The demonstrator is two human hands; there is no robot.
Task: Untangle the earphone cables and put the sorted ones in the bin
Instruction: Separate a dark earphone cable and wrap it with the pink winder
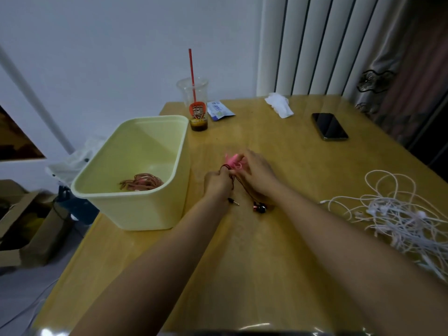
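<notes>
Over the middle of the wooden table my left hand (217, 181) grips a bunched dark red earphone cable (238, 184). Its plug (233, 202) and two earbuds (260, 208) hang down onto the table. My right hand (257, 173) is right beside it and pinches a pink tie or clip (234, 161) at the top of the bundle. The pale yellow bin (135, 207) stands to the left and holds a coiled reddish cable (143, 183). A tangled heap of white earphone cables (400, 214) lies at the right edge.
A plastic cup with a red straw (195, 105) stands behind the bin, next to a blue packet (219, 110). A crumpled tissue (278, 104) and a black phone (329, 126) lie at the back right. Cardboard boxes (21, 221) sit on the floor left.
</notes>
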